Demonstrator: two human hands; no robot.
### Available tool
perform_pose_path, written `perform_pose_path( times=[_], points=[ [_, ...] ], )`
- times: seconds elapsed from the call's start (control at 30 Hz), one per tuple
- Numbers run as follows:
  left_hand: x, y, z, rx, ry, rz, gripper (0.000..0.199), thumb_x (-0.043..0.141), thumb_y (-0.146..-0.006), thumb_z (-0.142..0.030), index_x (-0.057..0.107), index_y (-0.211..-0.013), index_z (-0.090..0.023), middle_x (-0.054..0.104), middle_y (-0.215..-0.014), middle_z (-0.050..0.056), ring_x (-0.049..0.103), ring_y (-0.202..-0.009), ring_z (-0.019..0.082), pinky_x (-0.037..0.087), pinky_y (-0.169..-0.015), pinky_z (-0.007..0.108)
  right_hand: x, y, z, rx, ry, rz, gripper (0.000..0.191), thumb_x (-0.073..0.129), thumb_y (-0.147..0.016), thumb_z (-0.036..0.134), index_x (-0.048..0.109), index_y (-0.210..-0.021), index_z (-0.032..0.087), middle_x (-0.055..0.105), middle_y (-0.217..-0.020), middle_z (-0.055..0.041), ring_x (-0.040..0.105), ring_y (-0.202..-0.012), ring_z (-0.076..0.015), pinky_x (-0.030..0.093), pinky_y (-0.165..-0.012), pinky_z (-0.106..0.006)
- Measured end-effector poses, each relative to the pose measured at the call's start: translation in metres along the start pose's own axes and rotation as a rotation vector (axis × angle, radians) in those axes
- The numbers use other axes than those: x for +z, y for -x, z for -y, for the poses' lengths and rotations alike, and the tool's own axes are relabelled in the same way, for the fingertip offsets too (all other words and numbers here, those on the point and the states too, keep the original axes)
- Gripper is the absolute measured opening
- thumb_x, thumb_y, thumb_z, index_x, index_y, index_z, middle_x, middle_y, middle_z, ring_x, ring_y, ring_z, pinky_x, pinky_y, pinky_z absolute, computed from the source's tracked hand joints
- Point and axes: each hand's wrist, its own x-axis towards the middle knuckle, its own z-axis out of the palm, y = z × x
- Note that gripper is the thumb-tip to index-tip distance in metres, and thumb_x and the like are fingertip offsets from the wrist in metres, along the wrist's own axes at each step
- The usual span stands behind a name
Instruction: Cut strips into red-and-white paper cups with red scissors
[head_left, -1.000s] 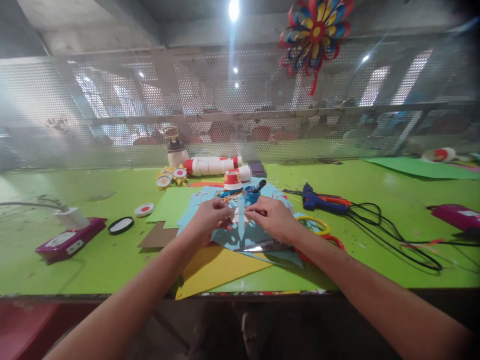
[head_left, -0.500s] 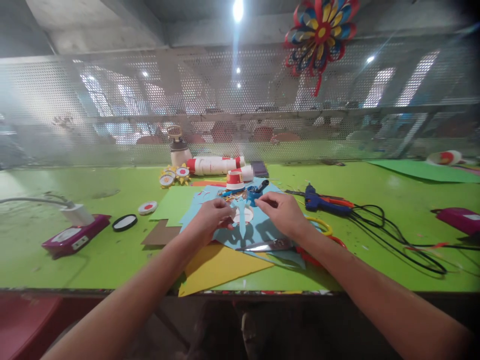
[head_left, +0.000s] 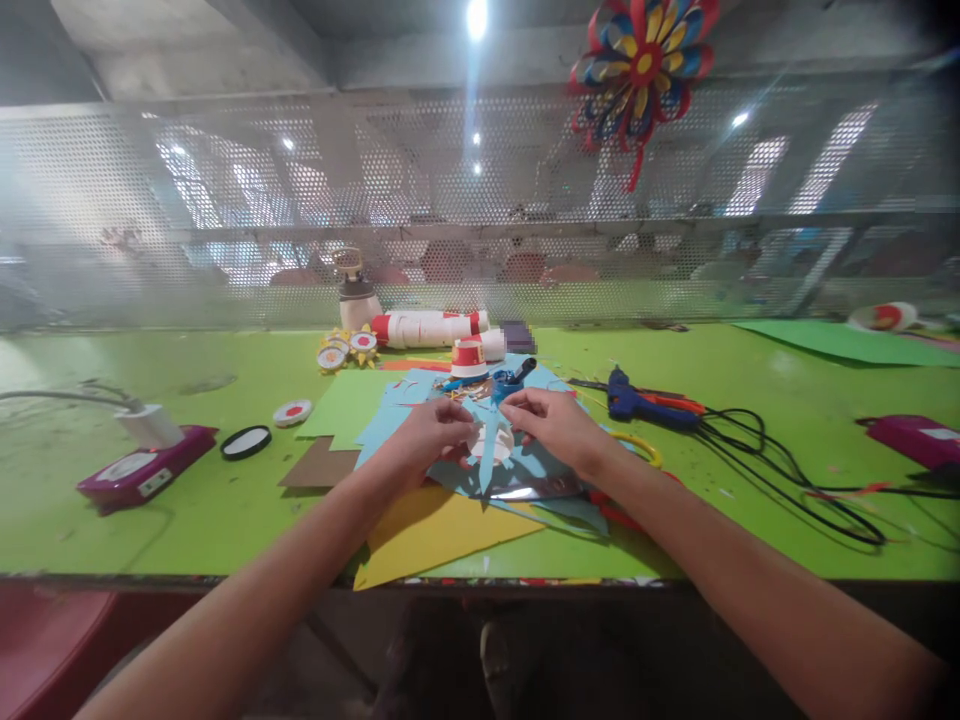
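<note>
Between my hands is a light blue paper cutout (head_left: 489,452) with a long pointed strip facing me. My left hand (head_left: 435,432) pinches its left side with curled fingers. My right hand (head_left: 551,425) closes thumb and fingers at its upper right. Under the strip shows a white round piece (head_left: 500,445), partly covered; I cannot tell whether the two are joined. Below lie light blue sheets (head_left: 450,478) and a pair of scissors, its blade (head_left: 536,490) near the cutout and its yellow handle (head_left: 641,450) partly behind my right forearm.
A blue glue gun (head_left: 649,402) and its black cable lie right. Paper cups (head_left: 469,358), yellow-edged discs (head_left: 349,350) and a bottle (head_left: 358,298) stand at the back. Left are a black-rimmed disc (head_left: 246,442) and a purple power strip (head_left: 146,470). Yellow paper (head_left: 442,535) reaches the front edge.
The cutout's point has shifted slightly down towards me, and the white disc shows more to its right. My right hand has moved a little left, closer to my left hand.
</note>
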Motion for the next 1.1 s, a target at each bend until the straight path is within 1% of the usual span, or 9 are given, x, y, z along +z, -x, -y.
perform_pose_path(
  times=[0.1,0.2,0.3,0.4,0.53,0.7,0.83,1.1],
  points=[
    [0.0019,0.0007,0.0014,-0.020,-0.018,0.069,0.013,0.067,-0.067,-0.013,0.055,-0.073,-0.015,0.057,-0.056,-0.002,0.053,-0.046,0.009,0.047,-0.047,0.024,0.0006,0.0009,0.0020,0.035,-0.036,0.007,0.016,0.062,-0.080,0.029,0.067,-0.080,0.014,0.064,-0.070,-0.0021,0.055,-0.061,-0.0123,0.047,-0.055,-0.024],
    [0.0027,0.0011,0.0023,-0.024,-0.051,0.127,0.014,0.069,-0.066,-0.015,0.057,-0.074,-0.014,0.059,-0.058,-0.002,0.054,-0.046,0.009,0.046,-0.047,0.023,0.0004,0.0020,0.0050,0.070,-0.068,-0.007,0.011,0.063,-0.076,0.023,0.066,-0.071,0.014,0.062,-0.063,-0.0002,0.054,-0.058,-0.0114,0.045,-0.055,-0.024],
    [0.0025,0.0012,0.0031,-0.033,-0.087,0.161,0.017,0.071,-0.066,-0.019,0.059,-0.076,-0.014,0.059,-0.059,-0.001,0.055,-0.047,0.010,0.046,-0.048,0.024,-0.0010,0.0027,0.0076,0.090,-0.096,-0.024,0.010,0.065,-0.073,0.020,0.065,-0.065,0.014,0.060,-0.057,0.0021,0.051,-0.054,-0.0097,0.042,-0.055,-0.023],
    [0.0020,0.0012,0.0039,-0.032,-0.088,0.168,0.018,0.072,-0.066,-0.022,0.060,-0.076,-0.014,0.059,-0.061,-0.002,0.055,-0.050,0.010,0.048,-0.051,0.026,-0.0018,0.0030,0.0093,0.102,-0.128,-0.026,0.009,0.066,-0.071,0.020,0.065,-0.064,0.014,0.060,-0.057,0.0029,0.050,-0.053,-0.0086,0.040,-0.054,-0.022],
    [0.0018,0.0017,0.0038,-0.024,-0.088,0.181,0.021,0.074,-0.065,-0.025,0.060,-0.076,-0.014,0.058,-0.062,-0.001,0.056,-0.054,0.012,0.049,-0.052,0.026,-0.0010,0.0031,0.0093,0.133,-0.180,-0.013,0.010,0.065,-0.071,0.020,0.064,-0.063,0.014,0.059,-0.055,0.0029,0.051,-0.051,-0.0085,0.041,-0.052,-0.022],
    [0.0022,0.0028,0.0020,-0.019,-0.100,0.184,0.016,0.071,-0.067,-0.022,0.060,-0.075,-0.014,0.059,-0.063,0.000,0.055,-0.053,0.010,0.048,-0.051,0.024,-0.0012,0.0018,0.0068,0.169,-0.234,0.000,0.009,0.065,-0.071,0.018,0.063,-0.062,0.015,0.058,-0.053,0.0034,0.050,-0.048,-0.0083,0.043,-0.050,-0.022],
    [0.0027,0.0032,0.0015,-0.025,-0.091,0.176,0.017,0.071,-0.066,-0.022,0.061,-0.076,-0.013,0.059,-0.064,0.000,0.055,-0.054,0.011,0.049,-0.051,0.025,-0.0016,0.0009,0.0065,0.191,-0.259,-0.001,0.009,0.064,-0.071,0.016,0.063,-0.062,0.014,0.058,-0.051,0.0034,0.049,-0.046,-0.0076,0.042,-0.048,-0.020],
    [0.0010,0.0029,0.0020,-0.018,-0.052,0.226,0.017,0.073,-0.066,-0.022,0.061,-0.075,-0.013,0.059,-0.065,0.000,0.056,-0.054,0.010,0.048,-0.049,0.023,-0.0017,0.0013,0.0080,0.222,-0.291,0.001,0.011,0.066,-0.071,0.015,0.063,-0.061,0.014,0.057,-0.049,0.0036,0.048,-0.043,-0.0062,0.039,-0.044,-0.018]
  ],
)
